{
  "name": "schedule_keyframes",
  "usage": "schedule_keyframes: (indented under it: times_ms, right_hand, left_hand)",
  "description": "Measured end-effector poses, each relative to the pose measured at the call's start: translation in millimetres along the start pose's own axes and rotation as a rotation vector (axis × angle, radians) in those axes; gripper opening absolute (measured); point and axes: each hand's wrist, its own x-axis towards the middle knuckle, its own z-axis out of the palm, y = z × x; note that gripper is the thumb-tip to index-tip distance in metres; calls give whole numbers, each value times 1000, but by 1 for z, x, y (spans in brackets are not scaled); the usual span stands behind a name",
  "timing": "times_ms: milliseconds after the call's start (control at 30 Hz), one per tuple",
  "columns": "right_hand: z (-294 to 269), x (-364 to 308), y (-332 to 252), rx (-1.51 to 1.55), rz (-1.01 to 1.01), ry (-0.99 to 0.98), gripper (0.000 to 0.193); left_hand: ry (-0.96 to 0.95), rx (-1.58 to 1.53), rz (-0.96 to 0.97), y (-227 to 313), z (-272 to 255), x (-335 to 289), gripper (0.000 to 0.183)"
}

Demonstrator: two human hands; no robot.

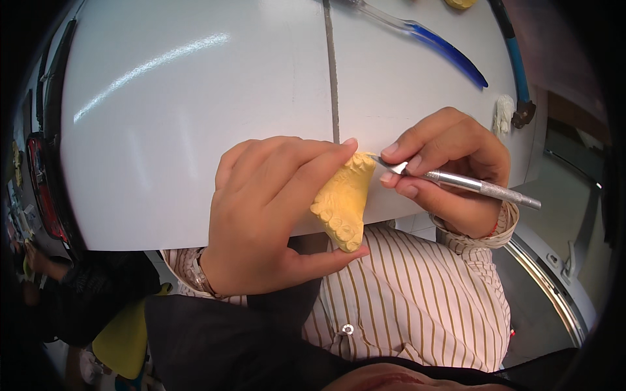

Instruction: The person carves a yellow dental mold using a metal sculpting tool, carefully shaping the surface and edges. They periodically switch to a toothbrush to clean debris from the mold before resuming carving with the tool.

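Head | L hand (257, 212) back-up, fingers clasping ylw dental cast (345, 202) | R hand (460, 163) curled, fingers pinching knife (499, 189)

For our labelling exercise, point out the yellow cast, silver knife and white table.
Yellow cast (346, 195), head view: on its middle.
Silver knife (479, 186), head view: on its handle.
White table (261, 85), head view: on its top.

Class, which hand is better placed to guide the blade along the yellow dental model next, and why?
Probably the right hand: it grips the silver knife, whose blade points at the upper end of the yellow dental model. The left hand is occupied holding the model.
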Motion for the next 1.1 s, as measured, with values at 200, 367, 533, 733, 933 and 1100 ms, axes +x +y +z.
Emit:
schedule_keyframes:
  times_ms: [200,367,533,733,933,1100]
  right_hand:
    - [-1,11,-2,-324,-143,-153,26]
    - [0,8,0,-310,-187,-118,24]
    - [-1,8,-4,-413,-174,-104,16]
    - [1,6,1,-411,-124,36,12]
    - [0,2,2,-144,-19,-11,18]
    - [7,11,-3,-341,-134,-119,29]
  left_hand:
    - [12,-15,-16,-6,-4,-7,83]
    - [7,-32,-23,-6,-6,-8,95]
    - [46,-82,-33,-6,-4,-9,107]
    - [38,-71,-22,-6,-5,-8,108]
    - [37,-69,-27,-6,-3,-8,107]
    - [46,-73,-32,-6,-3,-9,98]
